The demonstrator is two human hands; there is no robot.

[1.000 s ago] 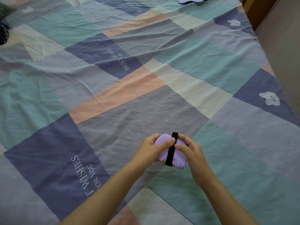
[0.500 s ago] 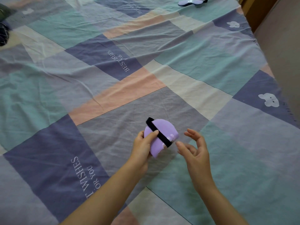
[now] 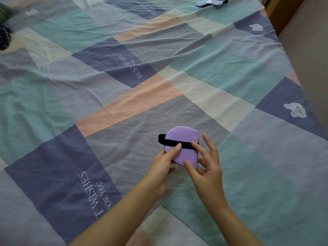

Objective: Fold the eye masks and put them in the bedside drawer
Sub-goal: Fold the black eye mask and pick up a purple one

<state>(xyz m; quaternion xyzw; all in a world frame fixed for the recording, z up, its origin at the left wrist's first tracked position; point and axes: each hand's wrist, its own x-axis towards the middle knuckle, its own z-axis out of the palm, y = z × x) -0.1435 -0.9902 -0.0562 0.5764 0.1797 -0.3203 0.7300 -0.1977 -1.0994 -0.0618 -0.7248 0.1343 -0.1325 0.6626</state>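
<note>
Holding the folded purple eye mask point(image 3: 181, 146) just above the bedspread point(image 3: 124, 107), left hand point(image 3: 160, 167) pinches it, right hand point(image 3: 204, 162) touches with spread fingers; keep strap point(image 3: 170, 143) taut so fold holds.

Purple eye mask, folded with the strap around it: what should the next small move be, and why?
Probably carry it to the drawer. The purple eye mask is already folded, its black strap wrapped across, left hand gripping it, right hand touching it. Another mask lies unfolded.
</note>
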